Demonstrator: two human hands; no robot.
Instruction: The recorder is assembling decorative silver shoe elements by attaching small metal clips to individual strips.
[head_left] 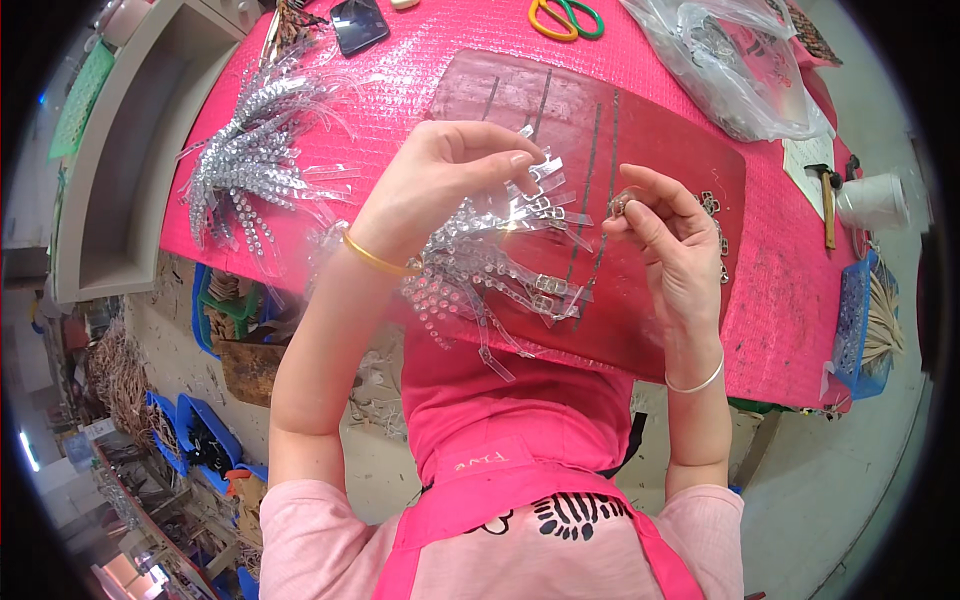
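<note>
My left hand (445, 165) is raised over the mat, its thumb and fingers pinched on the end of a clear plastic strap (546, 166). Facing it, my right hand (675, 240) grips a small metal buckle (621, 204) between thumb and fingertips. Strap and buckle are apart. Below my left hand lies a pile of clear straps (465, 255) dotted with shiny studs, several with buckles at their ends. Past my right hand, loose buckles (722, 240) sit in a line on the dark red mat (640, 335), which carries black lines.
Another bundle of studded straps (250, 150) lies left on the pink table cover (400, 75). A phone (359, 26), scissors (566, 18) and a clear plastic bag (735, 85) are at the back. On the right are a hammer (828, 207), a white roll (873, 203) and a blue basket (852, 325).
</note>
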